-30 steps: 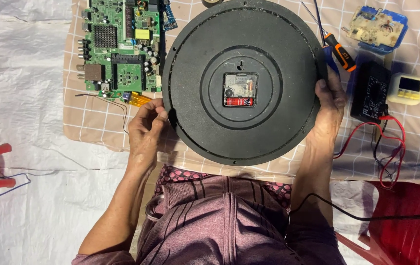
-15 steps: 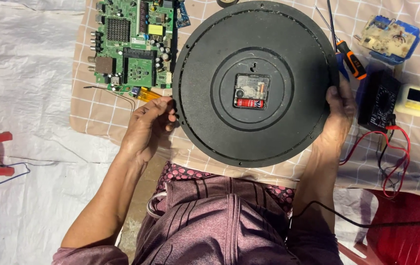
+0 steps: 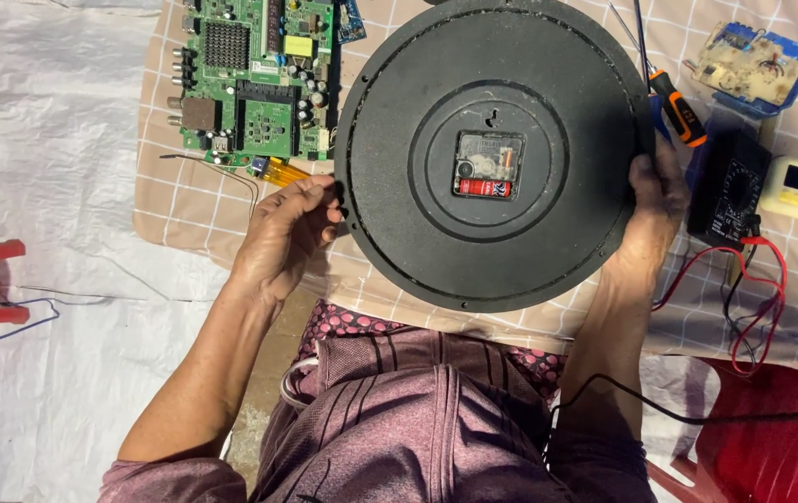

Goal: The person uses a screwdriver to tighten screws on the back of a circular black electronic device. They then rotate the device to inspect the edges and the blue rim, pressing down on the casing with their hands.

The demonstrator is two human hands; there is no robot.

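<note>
Head view, looking down: we hold a round black wall clock [image 3: 497, 149], back side up, over a checked cloth [image 3: 184, 214] spread on white sheeting [image 3: 54, 140]. Our left hand [image 3: 287, 233] sits at the clock's left rim, fingers curled together with the tips touching the edge. Our right hand [image 3: 655, 200] grips the right rim, fingers wrapped around and under the edge, thumb on the back face. At the clock's centre sits the movement module [image 3: 489, 165], with a red cell in its lower slot. A green circuit board [image 3: 259, 79] lies just beside the clock on the left. An orange-handled screwdriver [image 3: 678, 107] lies just beside the right rim. A black multimeter [image 3: 729, 186] with red and black leads [image 3: 753, 289] lies near the right hand. A small board on a blue tray [image 3: 753, 61] sits further right.
</note>
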